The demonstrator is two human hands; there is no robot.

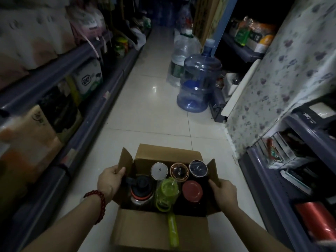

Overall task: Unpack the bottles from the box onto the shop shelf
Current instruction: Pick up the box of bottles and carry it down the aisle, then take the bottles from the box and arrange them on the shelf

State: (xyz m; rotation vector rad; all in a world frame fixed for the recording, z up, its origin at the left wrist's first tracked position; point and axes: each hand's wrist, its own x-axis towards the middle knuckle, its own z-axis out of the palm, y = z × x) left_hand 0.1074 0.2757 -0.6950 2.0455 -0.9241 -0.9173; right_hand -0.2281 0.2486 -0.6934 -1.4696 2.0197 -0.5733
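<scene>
Down at 6 o'clock I see the box (160,231) open on the aisle floor (154,115), six bottles (179,172) upright inside, caps up. Left hand (110,180) pinches the left flap (124,163), right hand (224,191) pinches the right flap (213,171). Shelves (272,180) at 3 and 9; floor open toward 12.

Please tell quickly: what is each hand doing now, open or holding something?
Left hand: closed on the left flap of the box.
Right hand: closed on the right flap.
</scene>
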